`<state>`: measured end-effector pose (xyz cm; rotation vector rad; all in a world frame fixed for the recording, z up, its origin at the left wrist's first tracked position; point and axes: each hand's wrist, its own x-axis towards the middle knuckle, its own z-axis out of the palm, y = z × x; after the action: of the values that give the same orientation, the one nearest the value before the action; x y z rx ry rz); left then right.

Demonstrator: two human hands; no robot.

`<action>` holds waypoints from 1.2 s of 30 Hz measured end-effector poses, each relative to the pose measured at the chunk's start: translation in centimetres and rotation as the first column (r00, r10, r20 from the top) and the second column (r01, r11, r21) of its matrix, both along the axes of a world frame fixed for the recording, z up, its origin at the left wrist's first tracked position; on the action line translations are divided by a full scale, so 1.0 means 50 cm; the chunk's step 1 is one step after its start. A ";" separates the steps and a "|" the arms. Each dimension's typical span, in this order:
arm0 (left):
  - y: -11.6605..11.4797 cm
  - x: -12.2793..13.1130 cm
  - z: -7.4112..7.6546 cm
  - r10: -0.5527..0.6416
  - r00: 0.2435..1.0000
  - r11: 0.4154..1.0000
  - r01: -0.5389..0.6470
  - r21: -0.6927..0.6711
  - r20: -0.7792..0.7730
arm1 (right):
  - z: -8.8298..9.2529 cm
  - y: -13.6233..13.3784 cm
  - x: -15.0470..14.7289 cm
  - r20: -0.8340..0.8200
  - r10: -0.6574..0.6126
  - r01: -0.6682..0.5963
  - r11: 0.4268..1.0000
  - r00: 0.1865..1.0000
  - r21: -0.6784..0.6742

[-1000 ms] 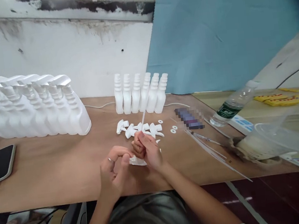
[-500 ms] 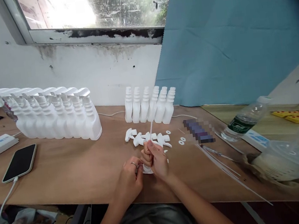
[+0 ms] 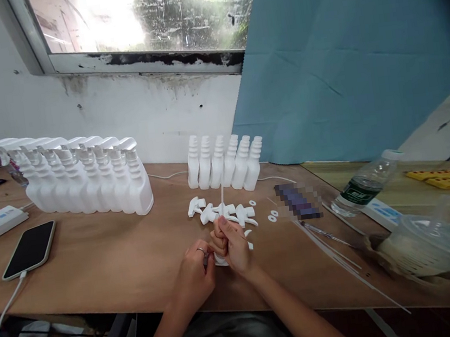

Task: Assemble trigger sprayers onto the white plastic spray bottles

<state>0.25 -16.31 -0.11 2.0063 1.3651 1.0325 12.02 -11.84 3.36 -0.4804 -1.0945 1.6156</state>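
My right hand (image 3: 232,244) is closed in a fist around a thin white tube (image 3: 222,200), whose upper end sticks up above the thumb. Close beside it, my left hand (image 3: 196,270) has its fingers pinched on a white plastic piece (image 3: 221,260), possibly a trigger spray head. Most of that piece is hidden by both hands. Just beyond the fists lie several loose white trigger spray heads (image 3: 246,215). White ring washers (image 3: 272,218) are scattered to their right.
Open-necked white bottles (image 3: 217,166) stand in a row by the wall. At left are white bottles fitted with spray heads (image 3: 118,187) and a charging phone (image 3: 29,247). Thin tubes (image 3: 342,258), a water bottle (image 3: 361,187) and a lidded plastic cup (image 3: 418,243) occupy the right.
Both hands keep their grips. The tube and right fist have shifted slightly left, and the whole view has moved a little.
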 end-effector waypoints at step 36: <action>0.015 -0.017 0.114 -0.079 0.961 0.989 0.108 -0.098 0.266 | 0.053 -0.057 0.135 0.368 -0.652 0.218 0.638 0.662 0.738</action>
<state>-0.59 -15.55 5.58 1.7639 1.1510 1.1073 18.78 -14.68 6.00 -0.7692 -1.7494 0.5119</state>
